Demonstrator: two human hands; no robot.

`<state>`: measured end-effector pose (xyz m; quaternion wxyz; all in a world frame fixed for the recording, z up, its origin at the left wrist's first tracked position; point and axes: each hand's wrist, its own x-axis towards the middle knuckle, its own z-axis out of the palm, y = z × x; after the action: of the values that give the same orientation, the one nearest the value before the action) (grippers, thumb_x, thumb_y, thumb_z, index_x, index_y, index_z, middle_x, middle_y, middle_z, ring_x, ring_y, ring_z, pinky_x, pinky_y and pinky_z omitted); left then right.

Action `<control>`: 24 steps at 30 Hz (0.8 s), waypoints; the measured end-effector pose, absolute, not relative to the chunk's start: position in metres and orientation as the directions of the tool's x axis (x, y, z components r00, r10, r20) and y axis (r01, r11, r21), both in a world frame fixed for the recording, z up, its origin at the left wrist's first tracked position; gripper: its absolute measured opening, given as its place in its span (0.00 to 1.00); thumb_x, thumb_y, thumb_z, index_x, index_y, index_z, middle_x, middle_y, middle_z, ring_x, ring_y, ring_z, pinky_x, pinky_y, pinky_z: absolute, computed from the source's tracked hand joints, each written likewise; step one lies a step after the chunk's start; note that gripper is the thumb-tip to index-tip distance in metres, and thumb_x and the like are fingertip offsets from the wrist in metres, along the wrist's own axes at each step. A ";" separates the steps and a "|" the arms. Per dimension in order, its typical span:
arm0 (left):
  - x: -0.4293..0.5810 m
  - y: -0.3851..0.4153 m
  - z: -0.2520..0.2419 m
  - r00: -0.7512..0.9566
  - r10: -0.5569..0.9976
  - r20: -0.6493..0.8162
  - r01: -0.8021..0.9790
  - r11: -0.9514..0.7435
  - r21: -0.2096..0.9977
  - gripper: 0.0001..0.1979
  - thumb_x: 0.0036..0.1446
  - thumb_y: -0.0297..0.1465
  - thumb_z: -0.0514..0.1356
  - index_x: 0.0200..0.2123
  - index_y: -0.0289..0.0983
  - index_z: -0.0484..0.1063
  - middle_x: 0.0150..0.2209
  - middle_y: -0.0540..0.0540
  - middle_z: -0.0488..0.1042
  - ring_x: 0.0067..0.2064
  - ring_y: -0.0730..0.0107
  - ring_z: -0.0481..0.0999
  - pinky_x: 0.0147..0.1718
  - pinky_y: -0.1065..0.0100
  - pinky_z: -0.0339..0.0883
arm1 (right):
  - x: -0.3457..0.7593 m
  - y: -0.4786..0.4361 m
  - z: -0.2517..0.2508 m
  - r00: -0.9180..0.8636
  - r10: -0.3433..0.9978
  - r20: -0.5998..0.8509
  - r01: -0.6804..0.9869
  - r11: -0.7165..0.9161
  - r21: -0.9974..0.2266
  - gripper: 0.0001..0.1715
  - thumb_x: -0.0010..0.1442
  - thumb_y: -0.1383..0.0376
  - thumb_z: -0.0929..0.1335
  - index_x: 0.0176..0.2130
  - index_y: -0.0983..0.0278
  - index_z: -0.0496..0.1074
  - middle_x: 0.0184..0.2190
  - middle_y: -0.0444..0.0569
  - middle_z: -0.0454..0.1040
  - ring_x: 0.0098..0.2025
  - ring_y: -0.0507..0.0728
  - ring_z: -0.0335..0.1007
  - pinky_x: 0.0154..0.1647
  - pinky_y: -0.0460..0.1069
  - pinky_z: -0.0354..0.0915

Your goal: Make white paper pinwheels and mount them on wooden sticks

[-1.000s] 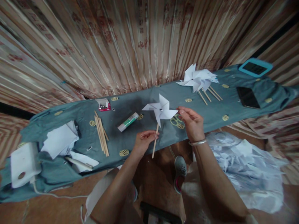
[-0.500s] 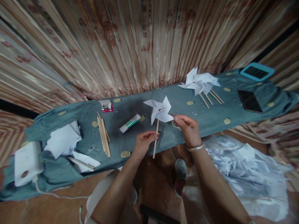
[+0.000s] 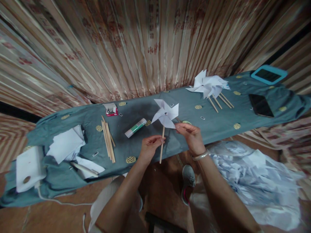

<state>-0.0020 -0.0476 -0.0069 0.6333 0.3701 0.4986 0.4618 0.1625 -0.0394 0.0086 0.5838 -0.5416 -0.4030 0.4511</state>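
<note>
A white paper pinwheel (image 3: 165,114) with a silver pin at its centre is held upright over the table, in front of me. Its wooden stick is pinched between the thumb and fingers of my left hand (image 3: 150,148), below the blades. At the lower right blade, my right hand (image 3: 190,137) has its thumb and fingertips closed on the blade's tip. A glue stick (image 3: 135,128) with a green label lies left of the pinwheel. Several loose wooden sticks (image 3: 108,140) lie further left, below a small red box of pins (image 3: 111,110).
Several pinwheels (image 3: 206,84) lie at the back right, near a phone (image 3: 261,105) and a blue-framed device (image 3: 269,75). Left are stacked papers (image 3: 66,144), a pen (image 3: 84,169) and a white corded box (image 3: 29,169). A bag of paper scraps (image 3: 257,181) stands below right.
The pinwheel's blades have turned on their pin. My right hand has shifted slightly left and down with the blade tip. My left hand stays on the stick.
</note>
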 end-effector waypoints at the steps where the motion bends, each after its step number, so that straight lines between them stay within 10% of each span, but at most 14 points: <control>1: -0.002 -0.048 -0.007 0.075 0.954 -0.291 -0.220 0.300 0.928 0.09 0.37 0.34 0.69 0.25 0.37 0.79 0.29 0.45 0.81 0.29 0.68 0.76 0.36 0.66 0.70 | 0.162 -0.040 0.008 0.267 0.963 -0.021 -0.094 0.004 -0.996 0.07 0.46 0.58 0.74 0.27 0.59 0.80 0.25 0.43 0.76 0.27 0.51 0.67 0.30 0.47 0.65; 24: -0.002 -0.049 -0.008 0.108 0.948 -0.300 -0.217 0.317 0.923 0.08 0.38 0.34 0.69 0.25 0.37 0.80 0.28 0.46 0.81 0.29 0.69 0.75 0.35 0.68 0.69 | 0.174 -0.039 0.013 0.343 0.939 0.010 0.061 -0.012 -0.998 0.19 0.50 0.50 0.72 0.21 0.62 0.77 0.22 0.46 0.76 0.26 0.53 0.68 0.29 0.48 0.64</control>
<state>-0.0019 -0.0494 -0.0075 0.6450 0.3713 0.4922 0.4515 0.1739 -0.0385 0.0131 0.5635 -0.5951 -0.4201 0.3896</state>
